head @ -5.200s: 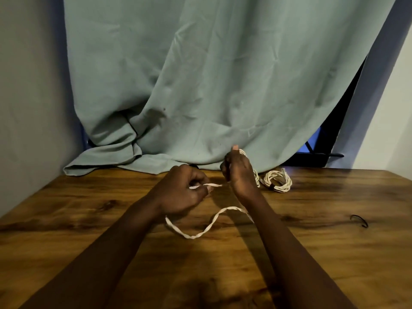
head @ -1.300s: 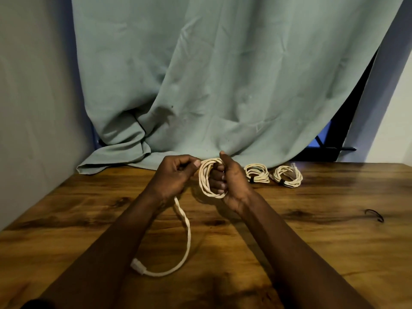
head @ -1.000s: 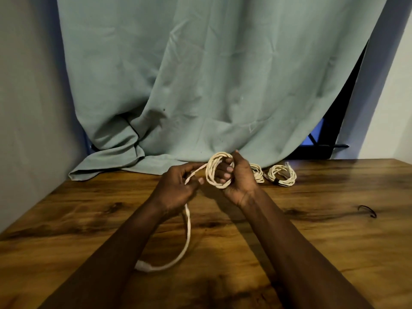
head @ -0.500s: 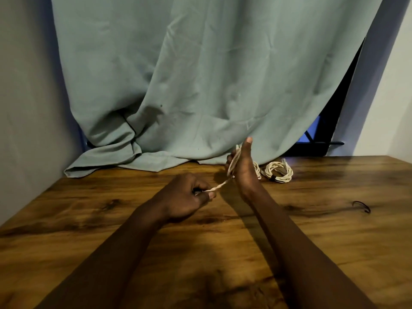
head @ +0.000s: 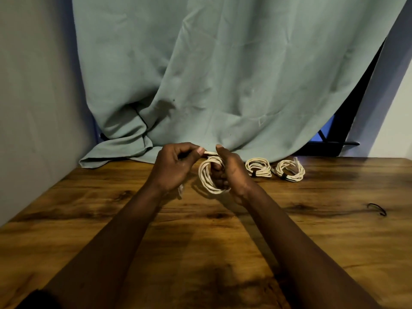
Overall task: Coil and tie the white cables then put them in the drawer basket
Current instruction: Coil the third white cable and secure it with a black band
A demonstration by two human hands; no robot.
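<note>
Watching from beside the brown wood-grain desk (head: 89, 208), going from the left. The left hand (head: 176, 168) has its fingers curled in, with thumb and forefinger pinching the loose tail of the off-white braided cable (head: 208, 178). A scrap of white pokes out under that wrist, maybe the plug end, can't say for sure. Most of that cable is wound into a tidy round bundle, held up off the desk by the right hand (head: 233, 175). Its fingers are hooked through the middle of the loops and the thumb sticks up. There's no tie on this one yet, so I'd say it's on its last wrap or so. Just past that hand, at the back of the desk near the hem of the pale teal curtain (head: 223, 74), two more off-white coils lie flat side by side. The nearer tied coil (head: 258, 167) and the farther tied coil (head: 289, 170) each have a dark band cinched round them, so those look done apart from stowing. Way off to the right a thin black loop tie (head: 376, 209) lies on its own, well apart from everything, presumably meant for the bundle in hand. So two are tied, the third is nearly coiled, and nothing is put away. I can't spot the drawer basket anywhere from here.
</note>
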